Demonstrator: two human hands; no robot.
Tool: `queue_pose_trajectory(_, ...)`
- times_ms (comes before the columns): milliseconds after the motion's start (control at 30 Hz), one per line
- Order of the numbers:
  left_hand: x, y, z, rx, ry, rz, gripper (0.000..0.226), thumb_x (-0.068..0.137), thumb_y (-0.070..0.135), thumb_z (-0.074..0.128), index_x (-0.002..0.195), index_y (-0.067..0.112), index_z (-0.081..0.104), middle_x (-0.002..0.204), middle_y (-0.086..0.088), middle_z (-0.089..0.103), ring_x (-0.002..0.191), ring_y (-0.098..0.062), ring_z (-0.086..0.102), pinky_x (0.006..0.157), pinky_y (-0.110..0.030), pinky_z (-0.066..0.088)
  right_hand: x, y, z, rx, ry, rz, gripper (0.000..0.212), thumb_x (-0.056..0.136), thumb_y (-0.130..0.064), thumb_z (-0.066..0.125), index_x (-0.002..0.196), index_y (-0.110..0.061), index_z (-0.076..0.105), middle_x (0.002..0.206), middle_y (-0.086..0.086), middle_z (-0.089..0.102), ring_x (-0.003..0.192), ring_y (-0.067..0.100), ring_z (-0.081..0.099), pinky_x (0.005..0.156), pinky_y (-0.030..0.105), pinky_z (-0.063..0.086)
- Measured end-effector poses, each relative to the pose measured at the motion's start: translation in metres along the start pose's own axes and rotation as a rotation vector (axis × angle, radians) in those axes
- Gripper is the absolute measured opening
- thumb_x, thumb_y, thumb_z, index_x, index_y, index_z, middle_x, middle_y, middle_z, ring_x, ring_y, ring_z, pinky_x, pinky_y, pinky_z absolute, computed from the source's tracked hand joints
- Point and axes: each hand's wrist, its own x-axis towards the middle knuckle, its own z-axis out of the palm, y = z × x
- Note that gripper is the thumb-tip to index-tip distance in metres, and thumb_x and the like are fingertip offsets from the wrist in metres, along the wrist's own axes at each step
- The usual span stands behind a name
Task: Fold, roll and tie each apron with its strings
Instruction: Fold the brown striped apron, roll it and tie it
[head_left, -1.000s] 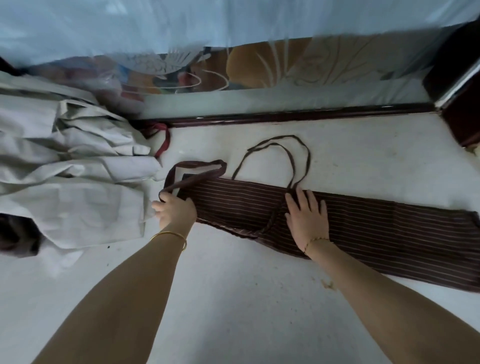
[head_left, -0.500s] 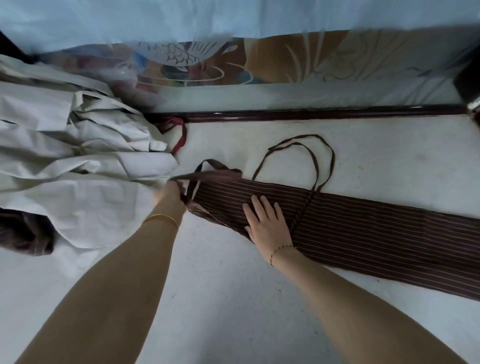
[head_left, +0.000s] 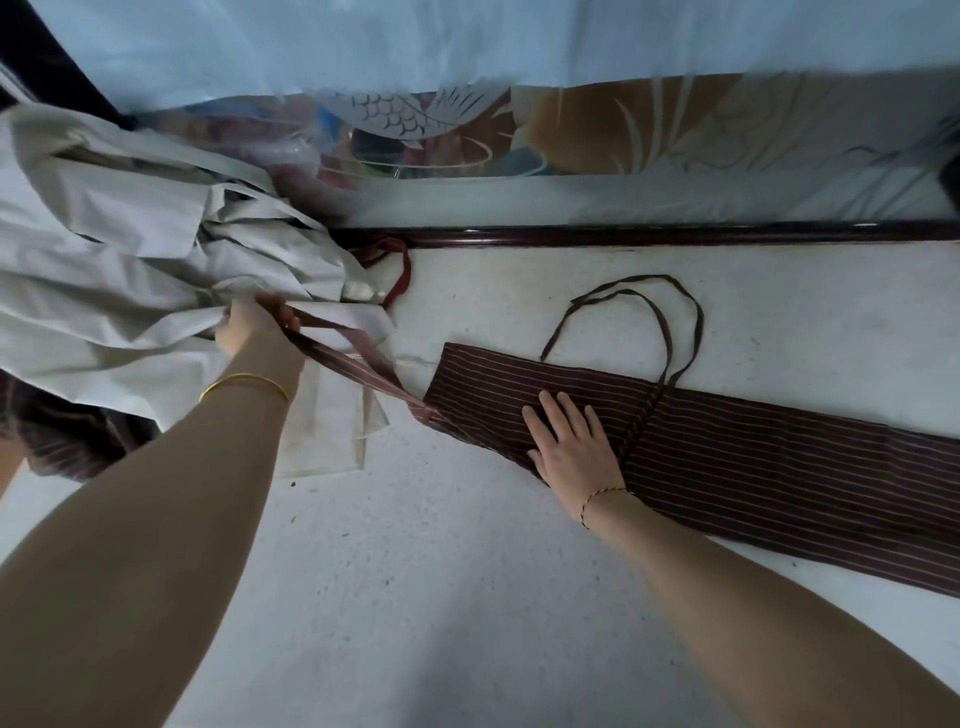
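Observation:
A dark brown striped apron (head_left: 753, 467) lies folded into a long band across the white surface, running off to the right. Its thin strings (head_left: 665, 332) loop on the surface behind it. My right hand (head_left: 571, 441) presses flat on the band near its left end. My left hand (head_left: 254, 327) grips the apron's wide neck strap (head_left: 358, 369) and holds it stretched taut up and to the left, over the pale cloth pile.
A heap of crumpled off-white aprons (head_left: 130, 291) fills the left side. A dark red strap (head_left: 400, 275) pokes out near it. A dark wooden rail (head_left: 675, 234) borders the far edge, with patterned glass behind. Another dark cloth (head_left: 62, 441) lies at the far left.
My left hand has pulled the neck strap out to the left until it is taut. My right hand stays flat on the band near its left end.

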Motion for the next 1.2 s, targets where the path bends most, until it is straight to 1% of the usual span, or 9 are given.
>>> queue_pose_trajectory(133, -0.002, 0.016, -0.001, 0.19, 0.155, 0.209, 0.014, 0.087, 0.027, 0.05, 0.092, 0.021, 0.062, 0.102, -0.001, 0.068, 0.09, -0.02, 0.062, 0.082, -0.03, 0.048, 0.001, -0.001, -0.002, -0.019, 0.001, 0.001, 0.06, 0.074, -0.034, 0.076, 0.127, -0.011, 0.059, 0.133, 0.017, 0.055, 0.119, 0.036, 0.055, 0.093, 0.054, 0.048)
queue_pose_trajectory(233, -0.004, 0.031, -0.005, 0.333, 0.197, 0.252, 0.038, 0.078, 0.045, 0.052, 0.109, 0.028, 0.064, 0.115, 0.0, 0.06, 0.1, -0.02, 0.058, 0.089, -0.032, 0.046, 0.002, -0.001, -0.002, -0.034, -0.002, 0.003, 0.061, 0.072, -0.034, 0.078, 0.126, -0.01, 0.06, 0.131, 0.017, 0.056, 0.118, 0.036, 0.056, 0.091, 0.053, 0.049)
queue_pose_trajectory(333, -0.007, 0.034, -0.005, 0.244, 0.099, 0.237, 0.038, 0.078, 0.048, 0.058, 0.108, 0.026, 0.06, 0.114, 0.0, 0.057, 0.102, -0.02, 0.058, 0.089, -0.032, 0.049, 0.002, 0.0, -0.002, -0.027, -0.015, -0.002, 0.061, 0.071, -0.033, 0.079, 0.125, -0.01, 0.061, 0.13, 0.017, 0.057, 0.117, 0.036, 0.057, 0.09, 0.054, 0.049)
queue_pose_trajectory(433, -0.018, 0.027, -0.003, 0.142, -0.149, 0.345, 0.018, 0.094, 0.02, 0.044, 0.11, 0.022, 0.051, 0.11, -0.006, 0.055, 0.094, -0.023, 0.062, 0.074, -0.025, 0.056, 0.003, 0.0, -0.002, -0.026, -0.052, 0.003, 0.061, 0.074, -0.033, 0.076, 0.127, -0.01, 0.059, 0.133, 0.018, 0.054, 0.119, 0.037, 0.055, 0.093, 0.054, 0.047)
queue_pose_trajectory(567, -0.052, 0.007, 0.006, 0.441, -0.351, 0.59, 0.036, 0.096, 0.009, 0.04, 0.131, 0.017, 0.045, 0.106, -0.002, 0.055, 0.074, -0.01, 0.06, 0.07, -0.023, 0.051, 0.006, 0.001, -0.012, 0.049, -0.166, 0.007, 0.054, 0.099, -0.034, 0.041, 0.148, -0.018, 0.027, 0.156, 0.01, 0.019, 0.144, 0.03, 0.018, 0.116, 0.046, 0.019)
queue_pose_trajectory(700, -0.107, -0.03, 0.014, 0.624, -0.804, 0.728, 0.036, 0.096, 0.003, 0.042, 0.13, 0.015, 0.047, 0.109, -0.001, 0.053, 0.09, -0.01, 0.054, 0.083, -0.023, 0.049, 0.023, -0.009, -0.057, 0.8, -0.033, 0.301, 0.042, 0.101, -0.027, 0.041, 0.14, -0.012, 0.043, 0.146, 0.006, 0.04, 0.134, 0.021, 0.039, 0.109, 0.028, 0.031)
queue_pose_trajectory(833, -0.147, -0.073, 0.018, 1.053, -1.282, 1.024, 0.026, 0.09, 0.002, 0.053, 0.115, 0.003, 0.06, 0.126, -0.004, 0.047, 0.119, -0.016, 0.047, 0.104, -0.016, 0.034, 0.036, -0.01, -0.113, 1.897, -0.111, 0.752, 0.048, 0.098, -0.052, 0.032, 0.118, -0.016, 0.058, 0.115, 0.011, 0.064, 0.096, 0.026, 0.065, 0.076, 0.04, 0.056)
queue_pose_trajectory(1000, -0.158, -0.115, 0.016, 1.299, -1.487, 1.166, 0.019, 0.089, 0.01, 0.057, 0.106, 0.002, 0.057, 0.142, -0.012, 0.032, 0.131, -0.028, 0.031, 0.11, -0.036, 0.034, 0.017, 0.006, -0.117, 1.823, -0.163, 0.779, 0.038, 0.094, -0.041, 0.051, 0.114, -0.01, 0.062, 0.105, 0.009, 0.066, 0.086, 0.023, 0.069, 0.065, 0.04, 0.058)
queue_pose_trajectory(1200, -0.159, -0.134, 0.01, 1.351, -1.513, 1.148, 0.021, 0.091, 0.017, 0.059, 0.11, 0.01, 0.055, 0.137, -0.004, 0.033, 0.127, -0.024, 0.031, 0.106, -0.032, 0.035, 0.003, 0.016, -0.105, 1.834, -0.241, 0.859, 0.025, 0.094, -0.023, 0.052, 0.11, -0.007, 0.063, 0.099, 0.013, 0.066, 0.085, 0.026, 0.068, 0.073, 0.044, 0.058)
